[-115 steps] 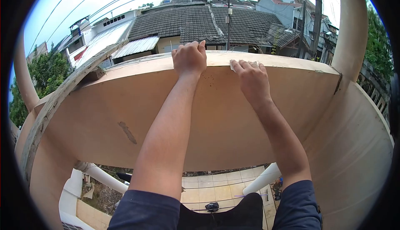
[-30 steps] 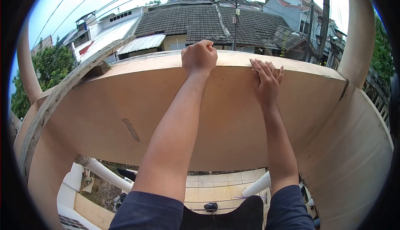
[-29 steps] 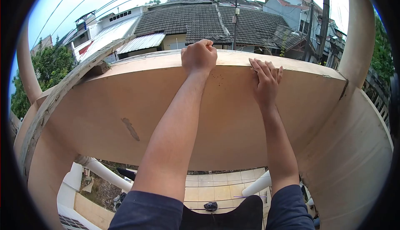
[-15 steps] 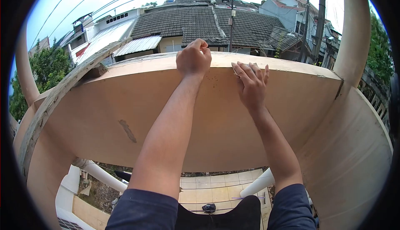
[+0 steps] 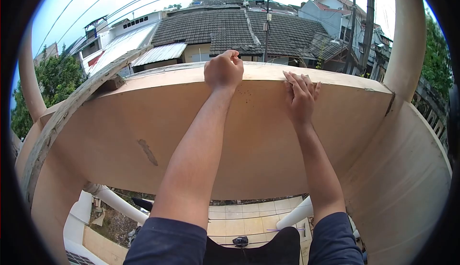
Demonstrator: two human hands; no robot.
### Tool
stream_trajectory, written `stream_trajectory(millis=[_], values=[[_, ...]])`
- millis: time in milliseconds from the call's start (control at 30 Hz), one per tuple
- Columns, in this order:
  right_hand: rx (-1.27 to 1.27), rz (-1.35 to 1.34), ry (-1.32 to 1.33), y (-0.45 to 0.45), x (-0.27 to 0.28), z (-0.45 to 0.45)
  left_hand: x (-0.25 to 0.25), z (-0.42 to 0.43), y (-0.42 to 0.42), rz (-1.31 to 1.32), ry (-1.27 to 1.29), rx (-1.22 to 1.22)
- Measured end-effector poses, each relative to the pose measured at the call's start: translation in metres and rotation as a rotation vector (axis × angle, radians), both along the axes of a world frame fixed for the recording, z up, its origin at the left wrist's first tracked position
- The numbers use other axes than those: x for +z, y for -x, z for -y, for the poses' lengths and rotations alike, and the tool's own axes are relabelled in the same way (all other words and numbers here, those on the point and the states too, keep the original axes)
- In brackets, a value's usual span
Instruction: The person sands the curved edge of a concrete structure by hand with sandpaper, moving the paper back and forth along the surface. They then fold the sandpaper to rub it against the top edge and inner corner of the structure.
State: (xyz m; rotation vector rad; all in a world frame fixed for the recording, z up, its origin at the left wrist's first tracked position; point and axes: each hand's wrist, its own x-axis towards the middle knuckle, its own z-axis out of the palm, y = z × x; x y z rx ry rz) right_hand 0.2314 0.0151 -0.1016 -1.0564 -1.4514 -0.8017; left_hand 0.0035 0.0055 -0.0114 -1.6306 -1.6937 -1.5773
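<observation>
A peach-painted wall (image 5: 258,135) with a flat top ledge (image 5: 167,73) runs across in front of me. My left hand (image 5: 224,70) is closed in a fist on the ledge near the middle. Its palm side is turned away, so whatever the fingers may enclose is hidden. To its right, my right hand (image 5: 302,94) lies with fingers stretched over the top front edge of the wall. The fingertips touch the ledge, and the palm hangs against the front face. Small dark specks (image 5: 247,97) mark the wall between the hands.
A rough, weathered beam (image 5: 62,106) slants along the left, with a brick-like piece (image 5: 112,82) beside it. Round columns (image 5: 407,39) rise at the sides. Below are a tiled floor (image 5: 254,224), white pipes (image 5: 117,202) and a dark bundle (image 5: 240,241). Tiled roofs (image 5: 187,25) stand beyond.
My right hand has slid to the right along the wall's top edge. The left fist keeps its place on the ledge, and the view has shifted slightly.
</observation>
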Motion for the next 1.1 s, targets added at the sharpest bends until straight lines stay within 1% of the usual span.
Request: stream_trajectory(millis=[133, 200, 267, 300, 333, 367, 400, 500, 567, 800, 833, 900, 967, 1033, 1100], values=[[0.016, -0.011, -0.005, 0.002, 0.0, -0.002, -0.002, -0.001, 0.0, 0.004, -0.029, -0.007], [-0.026, -0.047, 0.0, 0.007, 0.0, -0.001, 0.0, 0.004, 0.0, 0.006, -0.042, -0.007], [-0.033, -0.008, -0.015, 0.013, -0.001, 0.002, 0.005, 0.009, -0.001, 0.023, 0.081, -0.039], [-0.036, 0.029, -0.037, 0.013, 0.0, 0.003, 0.004, 0.008, -0.001, 0.021, 0.081, -0.042], [-0.037, 0.026, -0.035, 0.01, 0.0, 0.005, 0.002, 0.007, 0.0, 0.0, 0.029, -0.042], [0.025, 0.061, -0.033, 0.004, 0.001, 0.007, 0.001, 0.006, 0.0, -0.021, -0.024, -0.041], [0.088, 0.097, -0.033, 0.0, 0.003, 0.007, 0.001, 0.006, 0.001, -0.024, -0.024, -0.04], [0.134, 0.12, -0.049, -0.007, 0.003, 0.005, 0.001, 0.003, 0.001, -0.03, -0.054, -0.029], [0.13, 0.102, -0.068, -0.003, 0.001, 0.003, -0.002, -0.001, 0.003, -0.057, -0.107, -0.045], [0.123, 0.092, -0.079, -0.008, 0.002, -0.005, -0.001, -0.002, 0.003, 0.002, -0.108, 0.015], [0.124, 0.091, -0.084, -0.003, 0.003, -0.006, 0.001, -0.001, 0.003, 0.018, -0.068, 0.017], [0.006, 0.026, -0.112, 0.011, -0.002, -0.002, 0.001, 0.003, -0.002, 0.04, -0.01, 0.01], [0.019, 0.085, -0.122, 0.032, -0.005, 0.006, 0.006, 0.006, -0.002, 0.074, 0.09, 0.008], [0.065, 0.161, -0.135, 0.037, -0.006, 0.003, 0.004, 0.002, -0.002, 0.077, 0.083, 0.004], [0.024, 0.125, -0.138, 0.02, -0.007, -0.004, 0.002, 0.002, 0.001, 0.069, 0.077, 0.006]])
